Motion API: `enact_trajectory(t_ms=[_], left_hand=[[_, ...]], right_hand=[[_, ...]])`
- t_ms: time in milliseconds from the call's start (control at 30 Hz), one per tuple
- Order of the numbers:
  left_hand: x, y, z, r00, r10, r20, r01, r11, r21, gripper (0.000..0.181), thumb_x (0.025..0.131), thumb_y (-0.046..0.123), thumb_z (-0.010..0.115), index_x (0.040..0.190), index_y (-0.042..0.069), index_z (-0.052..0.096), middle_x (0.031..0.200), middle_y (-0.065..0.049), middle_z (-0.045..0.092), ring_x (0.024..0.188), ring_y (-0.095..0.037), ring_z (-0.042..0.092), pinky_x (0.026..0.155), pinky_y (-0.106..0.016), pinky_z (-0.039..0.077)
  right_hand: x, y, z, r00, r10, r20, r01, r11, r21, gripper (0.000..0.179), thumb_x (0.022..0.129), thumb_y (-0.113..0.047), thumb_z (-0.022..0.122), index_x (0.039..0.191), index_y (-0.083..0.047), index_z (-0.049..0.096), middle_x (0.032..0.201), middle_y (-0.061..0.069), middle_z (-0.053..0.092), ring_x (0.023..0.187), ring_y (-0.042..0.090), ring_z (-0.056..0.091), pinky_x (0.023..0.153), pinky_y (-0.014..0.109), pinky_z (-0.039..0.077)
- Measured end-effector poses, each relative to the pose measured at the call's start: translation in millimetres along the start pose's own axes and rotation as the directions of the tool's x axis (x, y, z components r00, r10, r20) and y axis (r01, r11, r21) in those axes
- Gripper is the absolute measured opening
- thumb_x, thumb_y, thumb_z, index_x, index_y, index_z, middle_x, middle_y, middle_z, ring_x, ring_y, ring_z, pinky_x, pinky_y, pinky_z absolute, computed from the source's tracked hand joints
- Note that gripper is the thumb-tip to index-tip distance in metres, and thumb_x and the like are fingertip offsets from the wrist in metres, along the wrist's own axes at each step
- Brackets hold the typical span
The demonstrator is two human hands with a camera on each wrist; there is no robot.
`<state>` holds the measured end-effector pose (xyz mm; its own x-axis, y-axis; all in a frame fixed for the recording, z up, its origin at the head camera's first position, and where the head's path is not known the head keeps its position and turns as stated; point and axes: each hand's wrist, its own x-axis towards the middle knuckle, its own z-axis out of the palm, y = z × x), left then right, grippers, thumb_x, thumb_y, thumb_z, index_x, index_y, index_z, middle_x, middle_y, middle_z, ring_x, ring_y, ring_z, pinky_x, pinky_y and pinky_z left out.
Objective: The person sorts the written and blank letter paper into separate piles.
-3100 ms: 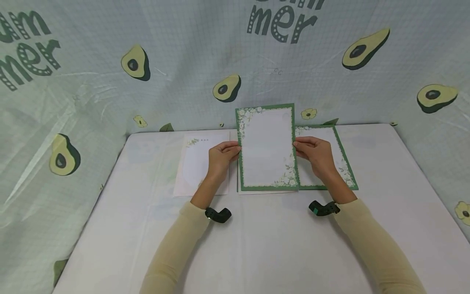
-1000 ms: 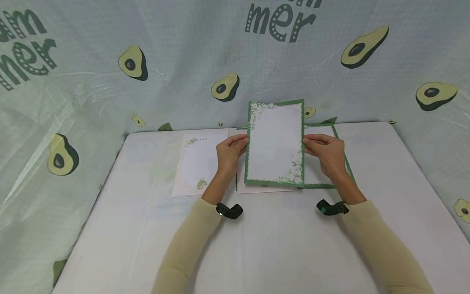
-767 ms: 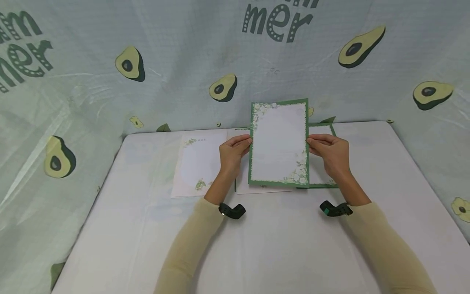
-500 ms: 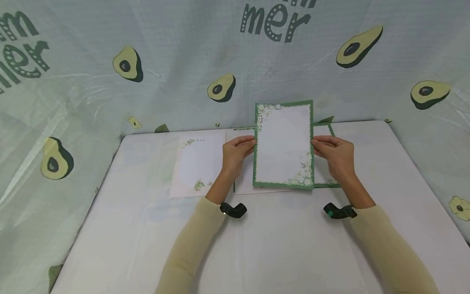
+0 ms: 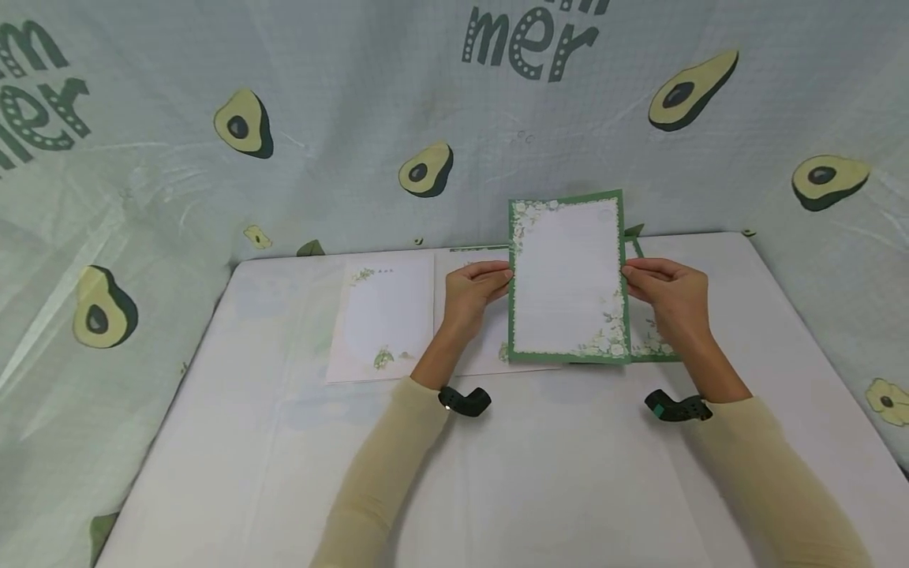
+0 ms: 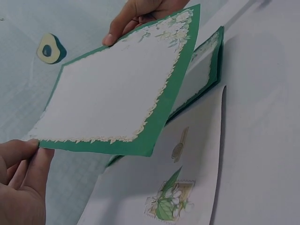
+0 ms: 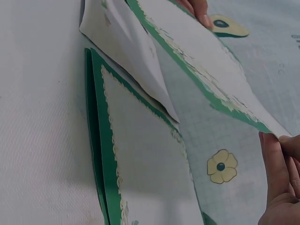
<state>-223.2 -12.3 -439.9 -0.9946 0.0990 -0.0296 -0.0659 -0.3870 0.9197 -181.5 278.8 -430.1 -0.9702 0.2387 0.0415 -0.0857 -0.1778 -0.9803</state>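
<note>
A sheet of paper with a green border and white flowers (image 5: 568, 276) is held up off the table between both hands. My left hand (image 5: 472, 298) pinches its left edge between thumb and fingers. On the opposite edge, my right hand (image 5: 673, 300) pinches it the same way. Beneath and to the right lies another green-bordered sheet (image 7: 145, 154), partly covered in the head view; the right wrist view shows more than one layer at its edge. A pale sheet with a stamp-like flower print (image 6: 140, 192) lies under the left side of the raised sheet.
Another pale sheet with small leaf prints (image 5: 383, 315) lies at the left on the white table (image 5: 554, 473). Behind the table's far edge hangs a curtain (image 5: 341, 118) printed with avocados. A black wrist camera (image 5: 465, 401) is strapped on each wrist.
Both hands have carried the green-bordered sheet to the right, from over the pale sheet to partly over the other green-bordered one. More of the pale sheet now shows.
</note>
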Motion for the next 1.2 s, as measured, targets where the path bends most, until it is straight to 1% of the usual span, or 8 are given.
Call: enact_trajectory(t_ms=[167, 333, 533, 633, 733, 833, 1000, 1200], left_hand=[[0.1, -3.1, 5.0, 1.0, 0.001, 0.009, -0.001, 1.0, 0.005, 0.021, 0.09, -0.012, 0.07, 0.11, -0.016, 0.069, 0.089, -0.008, 0.076, 0.085, -0.013, 0.074, 0.079, -0.027, 0.062], [-1.4, -6.2, 12.5, 1.0, -0.007, 0.021, 0.007, 1.0, 0.012, 0.021, 0.09, -0.012, 0.069, 0.11, -0.016, 0.069, 0.088, -0.008, 0.076, 0.085, -0.014, 0.074, 0.084, -0.033, 0.062], [-1.4, -10.8, 21.4, 1.0, 0.013, 0.017, -0.013, 1.0, 0.004, 0.02, 0.09, -0.011, 0.07, 0.109, -0.016, 0.07, 0.089, -0.009, 0.076, 0.082, -0.013, 0.075, 0.079, -0.03, 0.063], [-1.2, -13.3, 26.3, 1.0, 0.008, 0.011, -0.007, 1.0, -0.01, 0.02, 0.089, -0.011, 0.07, 0.109, -0.015, 0.07, 0.088, -0.009, 0.076, 0.082, -0.013, 0.074, 0.078, -0.028, 0.063], [-1.4, -17.2, 31.0, 1.0, -0.009, -0.005, 0.009, 0.999, -0.035, 0.02, 0.089, -0.011, 0.071, 0.108, -0.014, 0.071, 0.087, -0.009, 0.076, 0.08, -0.013, 0.074, 0.078, -0.029, 0.063], [-2.1, -21.7, 35.7, 1.0, -0.024, -0.01, 0.023, 0.998, -0.053, 0.02, 0.088, -0.011, 0.072, 0.108, -0.014, 0.071, 0.088, -0.012, 0.077, 0.079, -0.013, 0.074, 0.077, -0.03, 0.063], [-2.9, -29.1, 43.8, 1.0, -0.02, -0.021, 0.019, 0.999, -0.043, 0.018, 0.088, -0.01, 0.073, 0.105, -0.012, 0.073, 0.091, -0.016, 0.077, 0.078, -0.013, 0.074, 0.076, -0.029, 0.063], [-3.3, -40.5, 51.9, 1.0, -0.02, -0.023, 0.019, 0.999, -0.026, 0.016, 0.087, -0.011, 0.073, 0.103, -0.01, 0.074, 0.09, -0.017, 0.076, 0.077, -0.012, 0.073, 0.076, -0.029, 0.063]], right_hand=[[0.4, -3, -6, 1.0, -0.005, -0.001, 0.005, 0.999, -0.037, 0.013, 0.086, -0.003, 0.081, 0.099, 0.0, 0.077, 0.089, 0.003, 0.077, 0.08, 0.011, 0.075, 0.072, 0.022, 0.061], [-0.7, -6, -13, 1.0, 0.0, 0.008, 0.0, 1.0, 0.012, 0.01, 0.086, 0.0, 0.079, 0.096, -0.001, 0.078, 0.089, 0.005, 0.078, 0.078, 0.012, 0.075, 0.07, 0.021, 0.061], [1.0, -9, -23, 0.999, -0.018, 0.041, 0.017, 0.999, 0.027, 0.008, 0.088, 0.004, 0.076, 0.096, 0.002, 0.078, 0.088, 0.006, 0.078, 0.077, 0.012, 0.075, 0.069, 0.021, 0.061], [2.7, -11, -28, 0.999, -0.018, 0.047, 0.017, 1.0, 0.017, 0.008, 0.088, 0.005, 0.075, 0.095, 0.001, 0.078, 0.088, 0.005, 0.078, 0.079, 0.012, 0.075, 0.07, 0.021, 0.061], [5.0, -12, -34, 0.999, 0.002, 0.047, -0.002, 1.0, -0.004, 0.009, 0.088, 0.003, 0.076, 0.096, -0.001, 0.078, 0.09, 0.004, 0.078, 0.081, 0.011, 0.075, 0.073, 0.021, 0.061], [6.9, -13, -41, 0.998, 0.036, 0.049, -0.036, 0.999, -0.008, 0.01, 0.088, 0.002, 0.076, 0.096, -0.003, 0.079, 0.091, 0.003, 0.078, 0.082, 0.01, 0.075, 0.075, 0.021, 0.061], [8.9, -12, -52, 0.996, 0.066, 0.061, -0.067, 0.997, 0.027, 0.011, 0.086, 0.001, 0.079, 0.096, -0.002, 0.079, 0.09, 0.005, 0.078, 0.081, 0.012, 0.076, 0.073, 0.022, 0.061], [8.7, -7, -66, 0.994, 0.075, 0.08, -0.076, 0.997, 0.003, 0.01, 0.087, 0.003, 0.077, 0.095, -0.003, 0.079, 0.09, 0.005, 0.078, 0.08, 0.012, 0.076, 0.073, 0.022, 0.061]])
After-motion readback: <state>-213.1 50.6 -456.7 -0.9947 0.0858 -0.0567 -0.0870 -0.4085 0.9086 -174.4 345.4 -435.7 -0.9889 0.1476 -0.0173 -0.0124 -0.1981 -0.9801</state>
